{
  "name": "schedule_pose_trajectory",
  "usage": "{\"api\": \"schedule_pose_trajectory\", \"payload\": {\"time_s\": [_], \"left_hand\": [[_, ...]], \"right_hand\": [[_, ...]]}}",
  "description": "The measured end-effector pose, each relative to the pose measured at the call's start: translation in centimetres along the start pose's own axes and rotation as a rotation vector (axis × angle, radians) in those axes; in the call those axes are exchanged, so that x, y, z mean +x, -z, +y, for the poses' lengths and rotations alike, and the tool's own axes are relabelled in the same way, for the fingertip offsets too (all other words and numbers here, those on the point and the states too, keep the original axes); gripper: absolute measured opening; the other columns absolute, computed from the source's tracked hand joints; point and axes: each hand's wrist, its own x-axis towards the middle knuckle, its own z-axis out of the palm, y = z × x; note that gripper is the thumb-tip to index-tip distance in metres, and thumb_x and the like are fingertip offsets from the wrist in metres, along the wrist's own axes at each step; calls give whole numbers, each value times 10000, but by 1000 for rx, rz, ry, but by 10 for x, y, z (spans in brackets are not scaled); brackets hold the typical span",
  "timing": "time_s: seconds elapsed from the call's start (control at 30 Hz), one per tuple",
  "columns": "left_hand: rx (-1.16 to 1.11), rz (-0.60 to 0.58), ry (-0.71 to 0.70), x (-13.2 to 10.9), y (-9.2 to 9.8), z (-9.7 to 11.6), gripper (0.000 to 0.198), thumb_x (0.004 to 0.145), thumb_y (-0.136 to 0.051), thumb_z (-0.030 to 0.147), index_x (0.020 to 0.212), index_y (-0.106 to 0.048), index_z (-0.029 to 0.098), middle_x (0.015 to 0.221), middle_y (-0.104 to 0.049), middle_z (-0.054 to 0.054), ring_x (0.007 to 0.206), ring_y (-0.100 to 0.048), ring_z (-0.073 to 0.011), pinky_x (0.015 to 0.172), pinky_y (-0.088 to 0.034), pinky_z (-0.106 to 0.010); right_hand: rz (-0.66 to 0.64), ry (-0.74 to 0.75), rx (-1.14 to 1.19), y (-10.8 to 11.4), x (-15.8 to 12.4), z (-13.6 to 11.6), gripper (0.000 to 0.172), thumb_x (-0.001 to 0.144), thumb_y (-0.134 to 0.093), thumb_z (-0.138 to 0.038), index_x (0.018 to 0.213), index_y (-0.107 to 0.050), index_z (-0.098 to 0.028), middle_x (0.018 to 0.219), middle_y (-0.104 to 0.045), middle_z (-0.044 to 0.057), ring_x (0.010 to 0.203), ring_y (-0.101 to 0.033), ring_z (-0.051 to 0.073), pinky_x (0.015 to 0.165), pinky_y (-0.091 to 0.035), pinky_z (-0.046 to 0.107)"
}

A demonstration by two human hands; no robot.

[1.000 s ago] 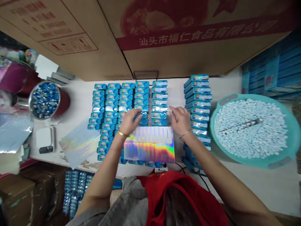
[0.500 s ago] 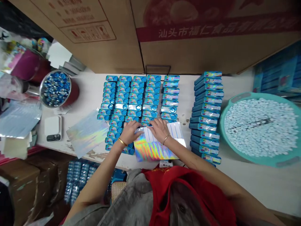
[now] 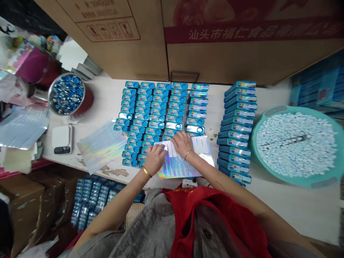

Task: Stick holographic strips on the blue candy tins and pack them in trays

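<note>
Surface (image 3: pixel 60 163): white, scuffed, backed along its far edge by a brown carton (image 3: pixel 215 53). Items, left to right:

1. Steel bowl (image 3: pixel 49 94), seated in a red container and filled with blue sweets (image 3: pixel 67 94).
2. Scale (image 3: pixel 61 139), small and white, with a dark display, just beside the bowl.
3. Loose foil (image 3: pixel 101 146), a holographic sheet lying flat on the surface, apart from the tins.
4. Tins (image 3: pixel 153 114), blue, in close rows; a further stacked column (image 3: pixel 238 125) stands to the right.
5. Left hand (image 3: pixel 155 160), gold bangle on the wrist, resting open on the left end of the held foil, fingers not pinching.
6. Held foil (image 3: pixel 178 166), a rainbow sheet with pale strips along its far side, lying between the hands over the near end of the tins.
7. Right hand (image 3: pixel 182 144), thin bangle on the wrist, flat on the sheet, fingers slightly spread.
8. Teal basin (image 3: pixel 254 150), far right, heaped with white tablets (image 3: pixel 295 145).

Handling note: open palms with even pressure from both sides seem the best way to keep the foil flat and square to the rows, without creasing it.
</note>
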Motion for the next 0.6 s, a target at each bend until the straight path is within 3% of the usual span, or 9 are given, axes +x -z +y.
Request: {"api": "schedule_pose_trajectory", "payload": {"time_s": [0.1, 0.17, 0.3, 0.43, 0.6], "left_hand": [[-210, 85, 48, -22, 17, 19, 124, 918, -500, 257, 855, -601, 221, 970, -684, -71, 909, -583, -231, 796, -386, -398], [-422, 257, 187, -26, 30, 29, 122, 904, -544, 296, 812, -565, 219, 838, -656, -38, 826, -584, -193, 792, -406, -370], [-954, 609, 497, 1, 41, 34, 172, 824, -654, 321, 794, -525, 211, 783, -588, 0, 770, -579, -140, 744, -456, -289], [-1320, 629, 609, 38, 32, 35, 238, 746, -714, 334, 785, -523, 198, 727, -575, 24, 690, -575, -107, 692, -467, -243], [-1395, 535, 610, 75, 11, 45, 226, 704, -725, 328, 726, -547, 190, 672, -560, 31, 644, -547, -103, 677, -455, -247]], "right_hand": [[6, -19, 50, -2, -1, 0, 304, 981, -429, -339, 896, -671, -174, 920, -611, 105, 918, -471, 256, 778, -325, 370], [57, -17, 164, 1, -4, 1, 323, 986, -411, -368, 936, -665, -176, 942, -616, 103, 934, -486, 255, 808, -346, 376], [216, 34, 575, 25, -21, -1, 482, 1002, -254, -490, 961, -635, -197, 1000, -608, 96, 993, -533, 237, 880, -393, 380], [232, -54, 901, 51, -38, -7, 471, 933, -375, -616, 862, -597, -208, 870, -598, 50, 866, -561, 206, 805, -437, 337], [247, -307, 1061, 66, -38, 10, 346, 908, -499, -477, 681, -518, -217, 659, -522, -18, 660, -501, 147, 664, -420, 272]]}}
